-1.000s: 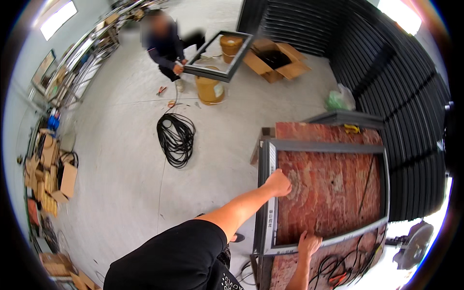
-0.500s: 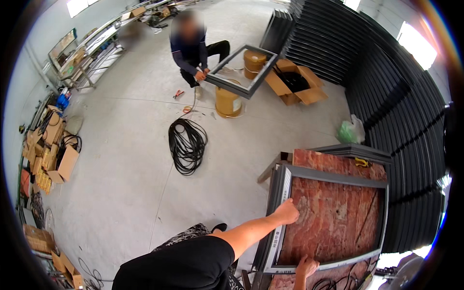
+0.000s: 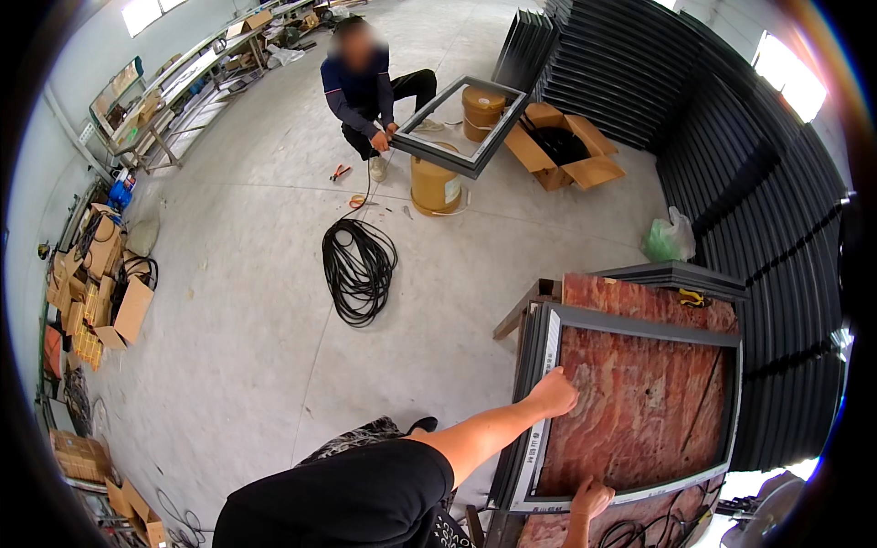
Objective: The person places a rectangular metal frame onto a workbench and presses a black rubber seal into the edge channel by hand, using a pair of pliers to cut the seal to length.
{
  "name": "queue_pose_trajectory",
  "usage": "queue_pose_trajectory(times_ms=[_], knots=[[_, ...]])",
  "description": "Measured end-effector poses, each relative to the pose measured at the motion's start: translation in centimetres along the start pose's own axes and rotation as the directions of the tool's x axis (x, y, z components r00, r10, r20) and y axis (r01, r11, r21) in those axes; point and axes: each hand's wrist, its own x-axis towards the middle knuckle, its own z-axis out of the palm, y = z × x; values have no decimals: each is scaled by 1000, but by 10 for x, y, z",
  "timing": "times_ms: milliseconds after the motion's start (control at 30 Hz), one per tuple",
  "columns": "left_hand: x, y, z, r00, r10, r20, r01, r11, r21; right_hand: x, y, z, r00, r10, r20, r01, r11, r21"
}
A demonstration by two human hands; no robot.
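Note:
A grey rectangular window frame (image 3: 639, 327) lies on top of other frames on a table with a red marbled board (image 3: 630, 402). My left hand (image 3: 553, 393) is closed in a fist at the inner edge of the frame's left side; what its fingers pinch, if anything, is hidden. On the frame's near side, my right hand (image 3: 592, 500) has its fingers bent over the inner edge, gripping it. White printed tape runs along the left and near sides of the frame.
Across the floor, another person (image 3: 361, 100) crouches, holding a similar frame (image 3: 457, 164) over yellow buckets (image 3: 435, 187). A coil of black strip (image 3: 358, 274) lies on the floor. Yellow-handled pliers (image 3: 692, 299) rest on the board's far edge. Stacked dark frames (image 3: 758, 228) line the right.
The view has shifted slightly, so the table sits a little farther right. Both my hands stay at about the same spots on the frame. The other person's head has moved a little.

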Motion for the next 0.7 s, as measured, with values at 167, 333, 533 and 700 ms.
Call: queue_pose_trajectory(times_ms=[167, 333, 533, 700], knots=[[-2, 1, -7, 1000, -5, 18, 5, 1000, -9, -3, 6, 6, 997, -43, -66, 40, 998, -44], [-3, -4, -1, 999, -28, -23, 27, 999, -35, -4, 12, 16, 999, 9, -39, -11, 998, -59], [0, -3, 4, 999, -32, 3, 32, 998, -48, 1, 3, 5, 1000, -17, -5, 17, 1000, 6], [0, -2, 2, 1000, -11, -29, 9, 998, -67, -2, 8, 6, 1000, -9, 17, 10, 999, -32]])
